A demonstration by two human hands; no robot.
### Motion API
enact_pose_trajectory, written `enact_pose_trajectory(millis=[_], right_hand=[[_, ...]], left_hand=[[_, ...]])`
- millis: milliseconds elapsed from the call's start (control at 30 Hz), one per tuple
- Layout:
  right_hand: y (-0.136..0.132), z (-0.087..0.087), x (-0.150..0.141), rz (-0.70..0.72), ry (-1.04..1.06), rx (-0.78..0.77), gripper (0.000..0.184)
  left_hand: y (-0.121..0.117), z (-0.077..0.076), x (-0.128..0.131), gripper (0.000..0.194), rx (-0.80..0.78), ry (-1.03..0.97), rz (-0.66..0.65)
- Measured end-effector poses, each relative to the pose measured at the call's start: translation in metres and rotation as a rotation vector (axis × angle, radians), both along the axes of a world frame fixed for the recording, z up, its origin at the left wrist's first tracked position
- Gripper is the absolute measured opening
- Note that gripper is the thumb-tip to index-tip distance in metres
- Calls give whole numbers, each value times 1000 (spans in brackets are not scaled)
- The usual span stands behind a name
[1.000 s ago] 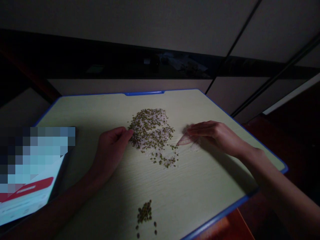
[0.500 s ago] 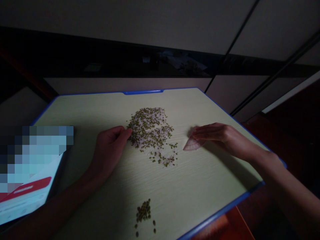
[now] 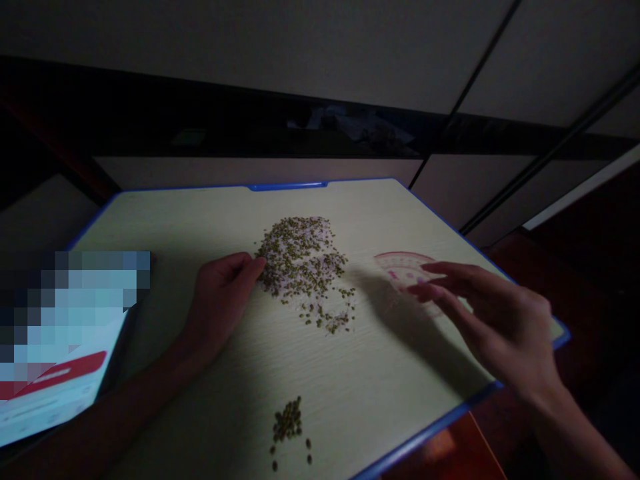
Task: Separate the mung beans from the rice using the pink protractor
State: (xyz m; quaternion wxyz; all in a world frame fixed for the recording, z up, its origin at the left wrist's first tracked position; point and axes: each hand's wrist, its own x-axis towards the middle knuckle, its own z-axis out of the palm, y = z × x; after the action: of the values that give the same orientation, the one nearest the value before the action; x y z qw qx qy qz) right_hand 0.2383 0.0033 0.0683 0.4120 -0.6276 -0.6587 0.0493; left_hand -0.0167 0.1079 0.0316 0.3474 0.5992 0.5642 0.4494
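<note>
A clear protractor (image 3: 395,267) with red markings is at my right hand (image 3: 500,327), tilted with its curved edge facing away. The thumb and fingers of that hand are around it, partly covering it; the exact grip is hard to see. My left hand (image 3: 220,293) rests on the board, thumb and fingers pressed together at the left edge of a heap of green beans mixed with white grains (image 3: 300,253). Whatever is in the left fingers is hidden. Close to me lies a small separate group of green beans (image 3: 288,420).
The pale tabletop (image 3: 200,220) has a blue rim and a blue handle (image 3: 287,187) at its far edge. A lit screen (image 3: 65,373), partly pixelated, stands on the left. Beyond the table are cabinet panels (image 3: 500,180); an orange surface (image 3: 450,453) shows below right.
My right hand has drawn back to the right and turned, its fingers now more spread. More of the protractor's face shows. The left hand and both bean groups look unmoved.
</note>
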Motion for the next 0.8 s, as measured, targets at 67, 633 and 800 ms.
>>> enact_pose_trajectory(millis=[67, 633, 800], right_hand=[[-4, -8, -14, 8, 123, -117, 17], [5, -15, -32, 127, -115, -139, 24], [-5, -15, -35, 241, -250, -85, 29]], left_hand=[[-1, 2, 1, 35, 0, 1, 4], [-6, 8, 3, 33, -29, -1, 0], [-5, 9, 3, 34, -11, 12, -2]])
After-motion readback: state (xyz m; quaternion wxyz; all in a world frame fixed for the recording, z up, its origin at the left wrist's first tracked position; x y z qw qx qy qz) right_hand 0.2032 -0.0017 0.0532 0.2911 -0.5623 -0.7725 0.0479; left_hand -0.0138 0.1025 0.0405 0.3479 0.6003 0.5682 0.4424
